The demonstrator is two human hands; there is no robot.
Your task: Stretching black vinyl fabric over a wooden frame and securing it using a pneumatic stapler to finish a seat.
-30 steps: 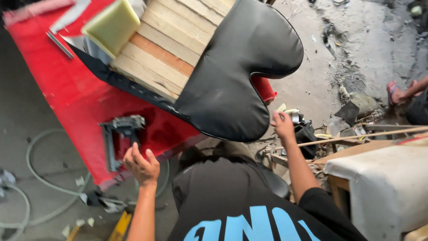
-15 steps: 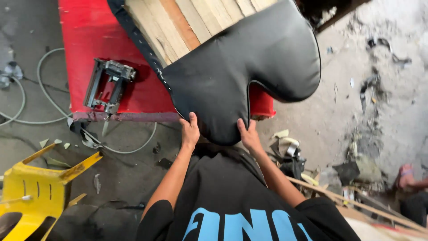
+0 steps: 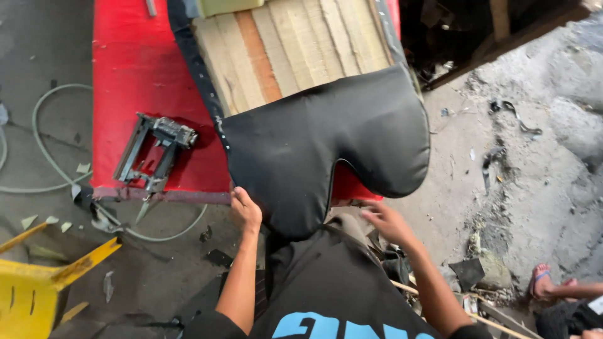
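Nearest the camera, the left hand curls its fingers onto the near left edge of the black upholstered panel, closed on the cover there, while the right hand hangs just under the panel's lower lobe with fingers loosely spread, near it but gripping nothing that shows. The panel lies face down across the red bench, its padded, curved end overhanging the near edge toward the person. As a judgement, the black cover looks already drawn smooth over this rounded end, with no loose folds showing; farther up, the bare wooden slats of the frame lie uncovered and a black strip of cover edge runs loose along their left side, so fastening there seems left. The staple gun rests untouched on the bench, left of the panel.
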